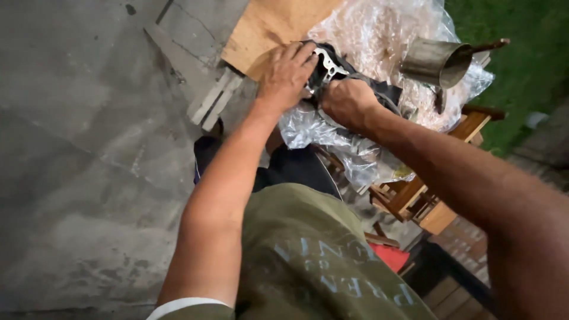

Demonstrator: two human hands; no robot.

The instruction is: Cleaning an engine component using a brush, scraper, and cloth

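A dark metal machine part with a pale flat gasket-like plate on top lies on crinkled clear plastic sheeting over a wooden table. My left hand presses down on the part's left side, fingers curled over its edge. My right hand is closed in a fist around the part's near right side, against a thin curved wire or band. Both hands hide most of the part.
A brown wooden board lies under the plastic at the left. A metal cup with a long handle lies tipped at the right. The wooden table frame, grey concrete floor and grass surround it.
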